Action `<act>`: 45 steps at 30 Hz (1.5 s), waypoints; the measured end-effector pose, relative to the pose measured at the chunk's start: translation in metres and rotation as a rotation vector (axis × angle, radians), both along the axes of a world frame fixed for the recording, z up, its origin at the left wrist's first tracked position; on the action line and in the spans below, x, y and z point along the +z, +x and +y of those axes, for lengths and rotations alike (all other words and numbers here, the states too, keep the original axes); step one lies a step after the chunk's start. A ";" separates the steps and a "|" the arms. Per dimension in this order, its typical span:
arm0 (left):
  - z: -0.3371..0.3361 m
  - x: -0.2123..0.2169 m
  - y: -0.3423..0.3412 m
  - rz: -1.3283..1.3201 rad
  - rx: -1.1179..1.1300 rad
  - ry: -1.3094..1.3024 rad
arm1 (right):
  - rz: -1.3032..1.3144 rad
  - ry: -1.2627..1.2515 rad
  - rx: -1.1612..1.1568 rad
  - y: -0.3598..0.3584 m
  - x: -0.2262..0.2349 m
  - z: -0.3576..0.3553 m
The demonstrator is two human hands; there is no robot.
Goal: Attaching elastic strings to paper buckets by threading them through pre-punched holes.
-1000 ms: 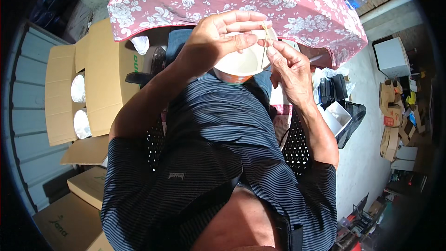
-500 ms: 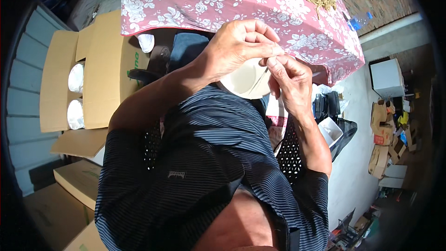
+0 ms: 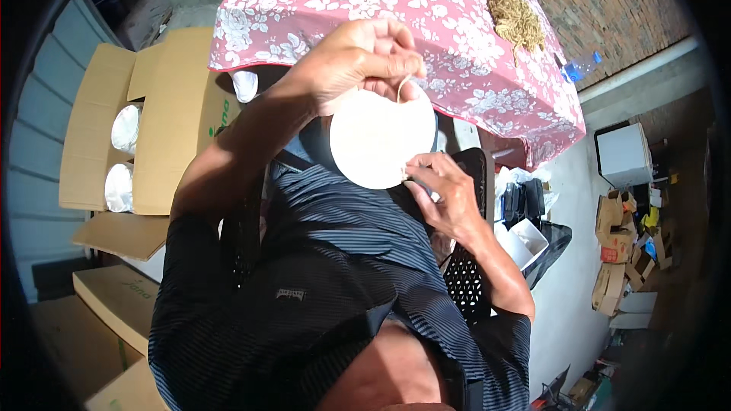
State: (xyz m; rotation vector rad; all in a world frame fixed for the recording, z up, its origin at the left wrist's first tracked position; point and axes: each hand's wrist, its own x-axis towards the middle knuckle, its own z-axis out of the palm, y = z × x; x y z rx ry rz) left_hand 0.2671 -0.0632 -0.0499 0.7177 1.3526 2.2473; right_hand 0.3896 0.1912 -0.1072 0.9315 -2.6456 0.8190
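Observation:
A bright white round piece point(image 3: 381, 141), like a tub or bowl with its round face toward me, is in front of my lap between my hands. Whether that face is its base or its open side, I cannot tell. My left hand point(image 3: 365, 61) is at its far edge, thumb and fingers closed on a thin pale cord point(image 3: 400, 90) that curves down to the piece. At the near right edge, my right hand point(image 3: 449, 196) pinches the rim between thumb and fingers.
Beyond my hands stands a table under a pink floral cloth point(image 3: 457, 53), bearing a tangled heap of brown cord point(image 3: 516, 21). A clear bottle point(image 3: 582, 67) lies past its right side. Open cardboard boxes point(image 3: 171, 129) stand at my left; a white bin point(image 3: 521, 243) is at my right.
My hands were together at the cord above the tilted white piece. My right hand has come down to its near rim, my left has shifted left, and the round face now shows more fully.

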 end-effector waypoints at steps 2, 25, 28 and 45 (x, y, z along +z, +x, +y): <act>-0.001 0.005 -0.004 0.007 -0.118 -0.062 | 0.061 -0.022 0.010 -0.015 0.027 0.007; -0.051 0.027 0.001 0.329 0.051 -0.491 | 0.343 -0.119 0.063 -0.095 0.021 -0.027; -0.054 0.034 0.013 0.801 0.276 -0.844 | 0.262 -0.272 -0.073 -0.124 0.049 -0.038; -0.035 0.080 -0.104 1.349 0.791 -0.951 | 0.020 -0.500 0.083 -0.359 0.248 -0.031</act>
